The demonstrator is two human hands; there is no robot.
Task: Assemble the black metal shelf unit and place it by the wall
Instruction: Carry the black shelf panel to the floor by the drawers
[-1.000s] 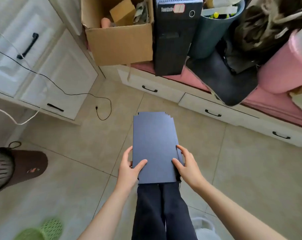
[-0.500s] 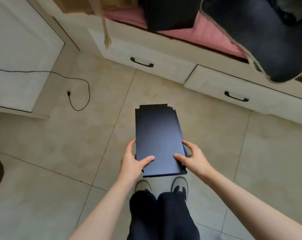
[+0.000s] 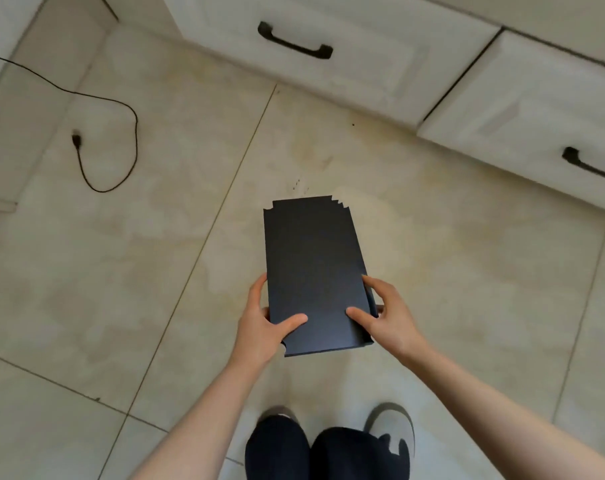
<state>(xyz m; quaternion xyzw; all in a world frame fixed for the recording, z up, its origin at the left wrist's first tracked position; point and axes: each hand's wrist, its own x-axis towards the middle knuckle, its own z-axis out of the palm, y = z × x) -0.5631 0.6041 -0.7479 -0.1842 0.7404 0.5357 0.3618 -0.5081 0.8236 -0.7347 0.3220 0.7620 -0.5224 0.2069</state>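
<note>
A stack of flat black metal shelf panels (image 3: pixel 311 265) with notched corners is held level above the tiled floor, long side pointing away from me. My left hand (image 3: pixel 264 323) grips the stack's near left edge, thumb on top. My right hand (image 3: pixel 386 315) grips the near right edge, thumb on top and fingers along the side. The stepped far corners show several panels lying one on another.
White drawers with black handles (image 3: pixel 294 41) run along the far side and to the right (image 3: pixel 590 164). A black cable with a plug (image 3: pixel 77 140) lies on the floor at the left, by a white cabinet. My shoes (image 3: pixel 389 429) stand below the panels.
My view has tipped down towards the floor, so the boxes and clutter above the drawers have left the frame. The panels sit lower, nearer the floor. Both hands keep the same hold.
</note>
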